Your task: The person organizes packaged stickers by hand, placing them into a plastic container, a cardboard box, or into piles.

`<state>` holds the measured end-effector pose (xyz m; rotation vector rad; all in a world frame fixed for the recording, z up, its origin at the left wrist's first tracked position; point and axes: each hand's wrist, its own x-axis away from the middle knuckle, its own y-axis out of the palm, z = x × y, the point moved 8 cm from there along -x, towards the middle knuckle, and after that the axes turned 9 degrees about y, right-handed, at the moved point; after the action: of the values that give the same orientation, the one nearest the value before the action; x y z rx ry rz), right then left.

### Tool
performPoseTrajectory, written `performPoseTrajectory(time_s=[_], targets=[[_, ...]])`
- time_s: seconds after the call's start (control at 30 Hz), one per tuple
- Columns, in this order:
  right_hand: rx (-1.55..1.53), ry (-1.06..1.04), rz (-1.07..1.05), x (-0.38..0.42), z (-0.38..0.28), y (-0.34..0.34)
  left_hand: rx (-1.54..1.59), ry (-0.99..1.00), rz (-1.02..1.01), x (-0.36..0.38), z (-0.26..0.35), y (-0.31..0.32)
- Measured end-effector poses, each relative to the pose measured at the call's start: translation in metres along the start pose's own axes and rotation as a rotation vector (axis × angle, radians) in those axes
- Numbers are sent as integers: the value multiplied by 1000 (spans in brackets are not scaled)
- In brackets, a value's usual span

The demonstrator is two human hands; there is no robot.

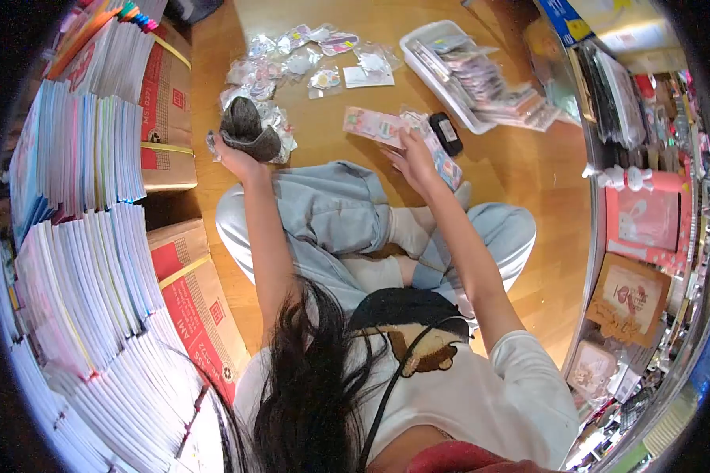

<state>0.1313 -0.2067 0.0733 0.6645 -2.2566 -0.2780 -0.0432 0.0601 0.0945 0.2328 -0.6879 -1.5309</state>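
My left hand [238, 160] is at the left, its fingers partly hidden, closed at the edge of a crumpled dark grey cloth [252, 132]. Beneath and beside that cloth lie small clear packets [280, 130]. Between the thumb and fingers of my right hand [415, 162] is a flat pink printed packet [371, 124], held just above the floor. More printed packets [447, 167] lie under and beside this hand. Close by on its right rests a small black object with a white label [446, 134].
Several clear packets [300, 63] are spread on the wooden floor [528, 177]. A white plastic basket [412, 59] full of packets stands at the upper right. Stacked booklets [95, 150] and cardboard boxes [205, 303] line the left; crowded shelves [588, 315] line the right.
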Motion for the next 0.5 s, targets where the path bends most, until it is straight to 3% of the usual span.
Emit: performPoseTrajectory(time_s=[0.1,0.2,0.33,0.37,0.4,0.5], targets=[[-271,-24,-69,36,3,-32,-43,87,-177,22,-4,20],[-438,-70,-79,63,3,-51,-313,166,-225,105,-15,44],[-499,-109,-141,95,7,-63,-584,260,-911,249,-58,100],[-491,-97,-182,100,7,-65,-571,197,-1037,276,-73,109],[-540,-98,-198,101,8,-71,-931,599,-1256,302,-77,119],[-753,-41,-304,110,-1,-79,-980,822,-1376,336,-90,122]])
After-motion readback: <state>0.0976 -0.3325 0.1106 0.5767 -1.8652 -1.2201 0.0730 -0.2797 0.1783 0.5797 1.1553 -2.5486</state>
